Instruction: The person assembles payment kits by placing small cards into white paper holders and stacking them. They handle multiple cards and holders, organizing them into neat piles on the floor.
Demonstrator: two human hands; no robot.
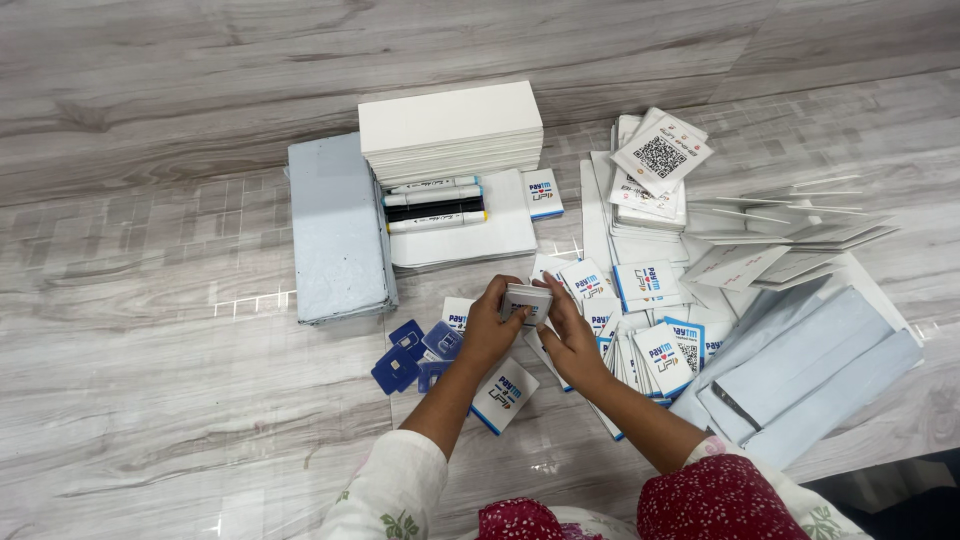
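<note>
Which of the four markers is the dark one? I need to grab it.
The black marker, third from the top in the row of markers lying on the white sheet below the white card stack. The other three are white-bodied.

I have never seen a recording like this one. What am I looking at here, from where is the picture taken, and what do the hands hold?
There is no machine here. A person wears a camera on the head, so the one picture looks down at that person's own two bare hands and at a grey wood-pattern floor.

The left hand and the right hand hold together a small stack of white cards.

Around the hands lie many loose white and blue printed cards and some small dark blue tags. Further away stand a tall stack of white sheets, four marker pens lying side by side on a white sheet, and a pale blue wrapped packet. On the right are pale blue envelopes and a pile of cards with square codes.
</note>
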